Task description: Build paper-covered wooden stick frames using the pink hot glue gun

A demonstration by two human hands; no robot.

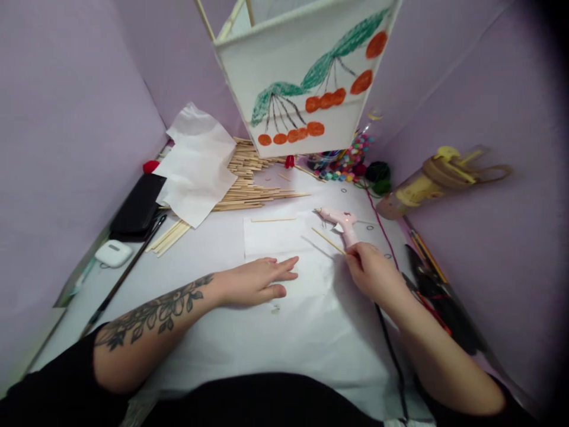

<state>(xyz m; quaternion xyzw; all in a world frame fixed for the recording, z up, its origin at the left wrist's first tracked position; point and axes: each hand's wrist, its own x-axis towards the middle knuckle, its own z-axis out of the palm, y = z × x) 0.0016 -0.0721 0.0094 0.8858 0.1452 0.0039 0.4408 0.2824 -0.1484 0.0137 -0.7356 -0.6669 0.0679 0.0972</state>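
My left hand (258,281) lies palm down with its fingers stretched out over a white sheet of paper (267,240). One thin wooden stick (273,220) lies along that sheet's far edge. My right hand (373,270) is closed in a pinch on another thin wooden stick (328,240), whose free end points left, above the paper. Just beyond these fingers is a pink hot glue gun (340,218), lying on its side with its nozzle to the left. Whether my right hand touches its handle, I cannot tell.
A white lampshade-like piece with drawn cherries (306,89) hangs over the back. Behind are many wooden sticks (249,172) and a crumpled white sheet (200,160). A black case (138,204) and earbud case (114,254) lie left; a tumbler (420,184) and pliers (427,279) right.
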